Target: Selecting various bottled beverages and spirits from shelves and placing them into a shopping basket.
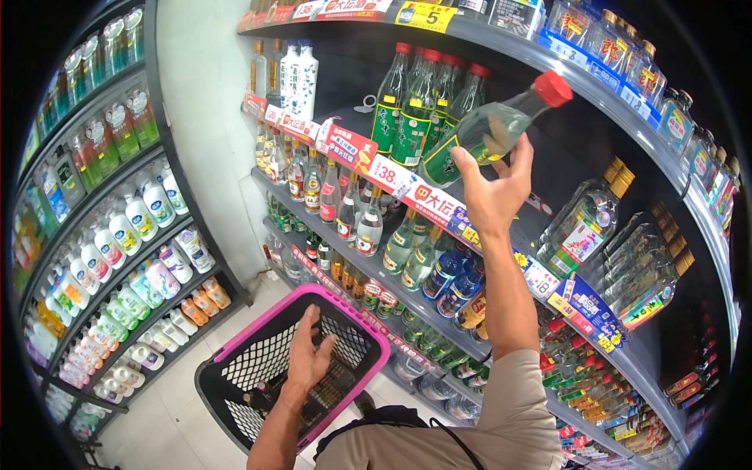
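Note:
My right hand [496, 188] grips a clear glass liquor bottle [511, 120] with a red cap and a green label. The bottle leans to the right over the front edge of a shelf [405, 176]. Just left of it, several matching red-capped bottles [414, 117] stand upright on that shelf. Over a black shopping basket with a pink rim [376, 329], my left hand [311, 352] hangs with fingers apart and nothing in it. Inside the basket lies a dark bottle [264, 390], partly hidden.
Clear flat bottles with gold caps [578, 226] stand to the right. Small bottles [341, 202] line the shelf below. An upper shelf edge [505, 41] curves above the held bottle. Pump bottles [141, 217] fill a rack at left, past a white wall [202, 117]. Tiled floor [170, 405] shows between.

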The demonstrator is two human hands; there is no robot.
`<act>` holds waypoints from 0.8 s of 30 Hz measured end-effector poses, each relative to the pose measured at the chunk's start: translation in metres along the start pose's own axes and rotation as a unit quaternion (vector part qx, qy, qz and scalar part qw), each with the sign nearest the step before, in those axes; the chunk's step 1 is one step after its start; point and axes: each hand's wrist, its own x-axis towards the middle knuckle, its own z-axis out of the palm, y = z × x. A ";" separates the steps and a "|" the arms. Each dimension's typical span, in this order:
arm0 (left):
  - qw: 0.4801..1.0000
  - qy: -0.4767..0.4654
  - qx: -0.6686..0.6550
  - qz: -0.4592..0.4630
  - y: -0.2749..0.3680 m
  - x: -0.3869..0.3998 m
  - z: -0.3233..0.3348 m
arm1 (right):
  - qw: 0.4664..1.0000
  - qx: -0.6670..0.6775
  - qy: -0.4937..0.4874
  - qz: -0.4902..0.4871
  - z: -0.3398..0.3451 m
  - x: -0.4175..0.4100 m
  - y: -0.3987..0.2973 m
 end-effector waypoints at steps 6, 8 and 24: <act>0.994 0.071 0.012 0.084 0.061 0.004 -0.005 | 0.972 0.154 -0.143 0.105 -0.008 -0.054 -0.048; 0.987 0.090 0.066 0.116 0.072 0.003 -0.005 | 0.949 0.219 -0.202 0.106 -0.004 -0.085 -0.052; 0.959 0.275 0.031 0.064 0.028 -0.079 0.012 | 0.840 0.258 -0.439 0.187 -0.004 -0.268 -0.076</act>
